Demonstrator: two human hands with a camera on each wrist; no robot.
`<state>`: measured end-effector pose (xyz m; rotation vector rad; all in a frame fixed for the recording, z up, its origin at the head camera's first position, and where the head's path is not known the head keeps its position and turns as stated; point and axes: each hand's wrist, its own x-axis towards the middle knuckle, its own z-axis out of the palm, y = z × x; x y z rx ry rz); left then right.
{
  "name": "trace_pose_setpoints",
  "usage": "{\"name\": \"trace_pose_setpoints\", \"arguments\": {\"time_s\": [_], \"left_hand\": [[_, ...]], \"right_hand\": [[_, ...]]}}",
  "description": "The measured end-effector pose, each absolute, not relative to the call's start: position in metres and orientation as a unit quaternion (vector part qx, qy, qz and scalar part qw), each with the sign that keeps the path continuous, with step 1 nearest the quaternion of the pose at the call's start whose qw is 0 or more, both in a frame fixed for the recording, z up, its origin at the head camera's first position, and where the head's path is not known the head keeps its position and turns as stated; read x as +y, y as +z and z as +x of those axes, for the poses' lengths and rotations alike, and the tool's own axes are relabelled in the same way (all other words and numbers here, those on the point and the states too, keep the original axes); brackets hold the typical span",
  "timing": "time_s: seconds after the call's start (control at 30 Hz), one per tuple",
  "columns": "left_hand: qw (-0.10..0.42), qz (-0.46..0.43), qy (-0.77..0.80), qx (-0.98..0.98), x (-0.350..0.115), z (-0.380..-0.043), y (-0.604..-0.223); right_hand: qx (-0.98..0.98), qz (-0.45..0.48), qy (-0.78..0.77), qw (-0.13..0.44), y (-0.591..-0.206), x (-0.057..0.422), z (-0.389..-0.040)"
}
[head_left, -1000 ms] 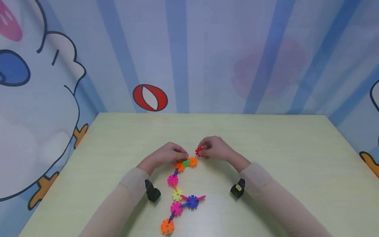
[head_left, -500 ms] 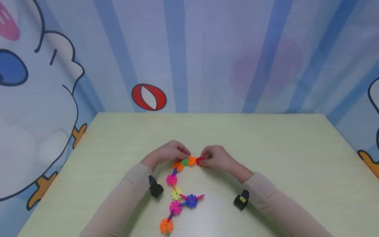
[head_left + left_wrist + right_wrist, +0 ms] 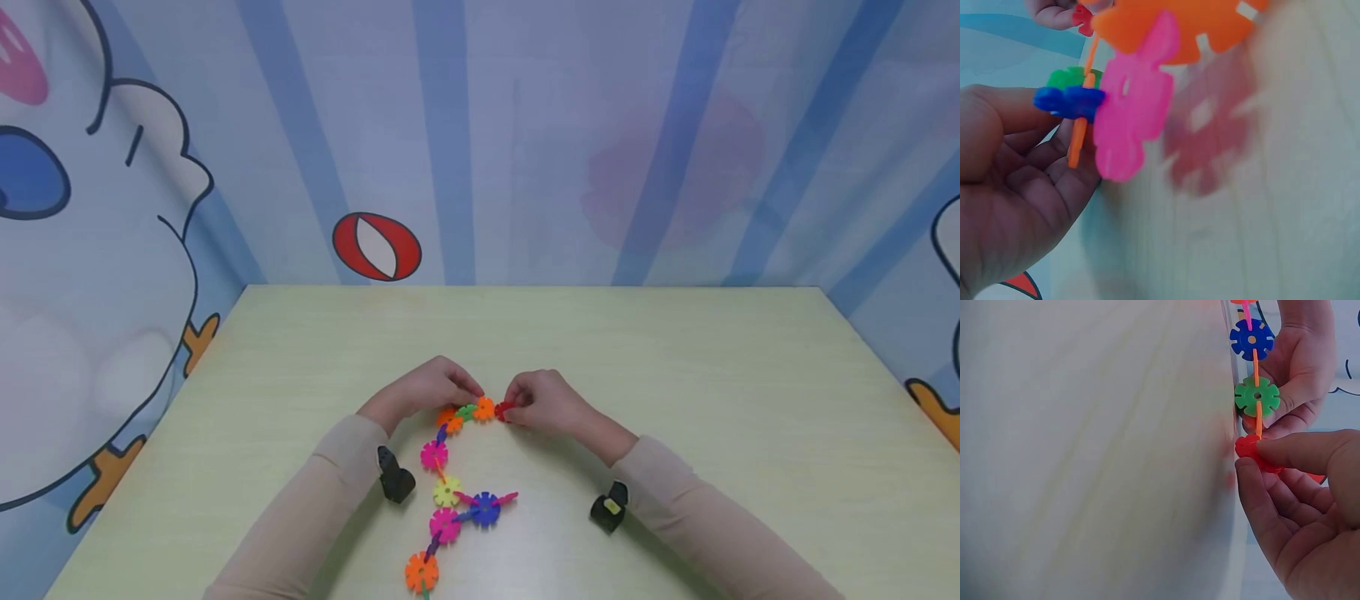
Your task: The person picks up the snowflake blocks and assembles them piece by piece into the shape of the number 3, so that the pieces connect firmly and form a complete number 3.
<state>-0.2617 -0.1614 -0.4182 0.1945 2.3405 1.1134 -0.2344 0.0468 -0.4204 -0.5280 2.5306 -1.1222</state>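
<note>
My right hand (image 3: 551,404) pinches a red notched snowflake disc (image 3: 1249,448) between thumb and fingers. The red disc's edge is right at the end orange disc (image 3: 483,408) of a chain of interlocking snowflake discs. My left hand (image 3: 423,390) holds that chain near its far end. In the right wrist view its thumb is at the green disc (image 3: 1257,397), beyond which a blue disc (image 3: 1252,339) shows. Pink (image 3: 1132,115) and larger orange (image 3: 1179,28) discs fill the near part of the left wrist view. The left fingertips are partly hidden behind the chain.
The chain runs toward me over the pale table (image 3: 675,358), through a yellow disc (image 3: 447,492) to an orange disc (image 3: 422,572) near the bottom of the view. A blue disc (image 3: 486,509) branches off to the right. A cartoon-printed backdrop (image 3: 525,150) stands behind the table.
My right hand has come down and brought the red disc from above and right of the end orange disc to that disc's right edge. The left hand has shifted slightly right along the chain.
</note>
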Motion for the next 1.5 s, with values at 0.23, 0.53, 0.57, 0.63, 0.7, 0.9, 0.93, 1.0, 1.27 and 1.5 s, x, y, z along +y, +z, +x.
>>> {"name": "trace_pose_setpoints", "arguments": {"time_s": [0.23, 0.53, 0.57, 0.63, 0.7, 0.9, 0.93, 1.0, 1.27, 1.5], "left_hand": [[0.261, 0.073, 0.412, 0.870, -0.162, -0.260, -0.419], [0.259, 0.065, 0.415, 0.870, -0.162, -0.259, -0.420], [0.258, 0.064, 0.415, 0.870, -0.162, -0.259, -0.420], [0.256, 0.061, 0.416, 0.870, -0.163, -0.258, -0.419], [0.254, 0.058, 0.418, 0.870, -0.163, -0.258, -0.419], [0.254, 0.049, 0.421, 0.869, -0.162, -0.256, -0.418], [0.254, 0.048, 0.421, 0.869, -0.162, -0.256, -0.418], [0.254, 0.046, 0.420, 0.870, -0.163, -0.256, -0.418], [0.254, 0.053, 0.423, 0.868, -0.164, -0.257, -0.422], [0.255, 0.061, 0.421, 0.868, -0.165, -0.257, -0.422]], "right_hand": [[0.888, -0.200, -0.385, 0.151, -0.421, 0.044, -0.233], [0.889, -0.224, -0.378, 0.130, -0.424, 0.041, -0.235], [0.888, -0.227, -0.378, 0.127, -0.424, 0.041, -0.235], [0.887, -0.234, -0.379, 0.121, -0.424, 0.040, -0.235], [0.885, -0.239, -0.381, 0.115, -0.423, 0.040, -0.235], [0.881, -0.253, -0.384, 0.109, -0.422, 0.038, -0.234], [0.881, -0.255, -0.384, 0.109, -0.422, 0.038, -0.233], [0.880, -0.260, -0.384, 0.104, -0.422, 0.038, -0.233], [0.874, -0.281, -0.387, 0.088, -0.425, 0.036, -0.233], [0.879, -0.263, -0.381, 0.111, -0.427, 0.036, -0.235]]}}
